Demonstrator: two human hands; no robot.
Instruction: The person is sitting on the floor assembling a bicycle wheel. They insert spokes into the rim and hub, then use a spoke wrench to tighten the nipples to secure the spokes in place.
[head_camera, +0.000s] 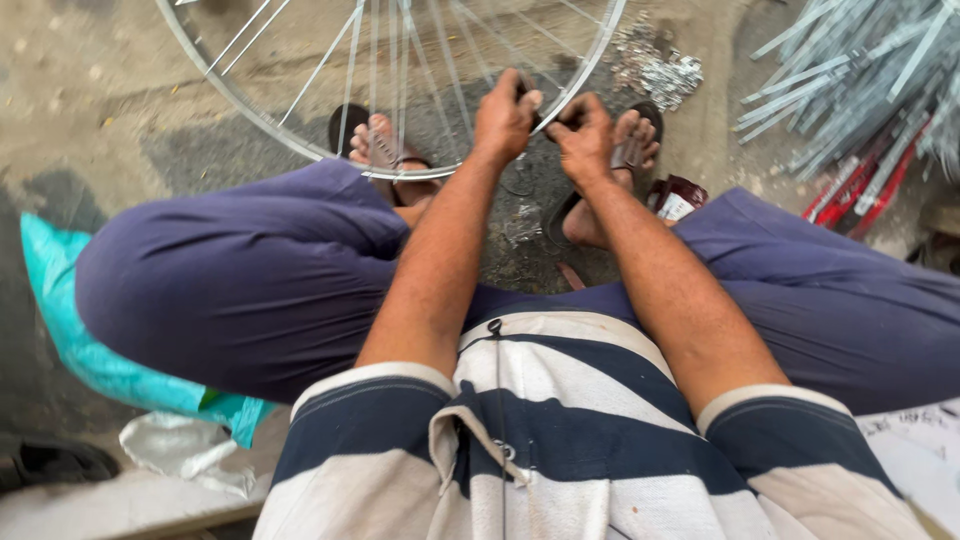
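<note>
A silver bicycle wheel rim (250, 108) with thin spokes stands on the concrete ground between my feet. My left hand (505, 115) and my right hand (583, 135) meet at the rim's lower right edge, both closed around the rim and a spoke end there. Whatever small part the fingers pinch is hidden. My feet in dark sandals rest under the rim, the left foot (372, 140) behind the spokes, the right foot (630, 150) beside my right hand.
A heap of loose silver spokes (850, 80) lies at the upper right, with red packets (865, 190) beside it. A pile of small shiny nipples (660, 70) sits past the rim. A small dark tin (675, 197) lies by my right knee. Teal plastic sheet (60, 290) at the left.
</note>
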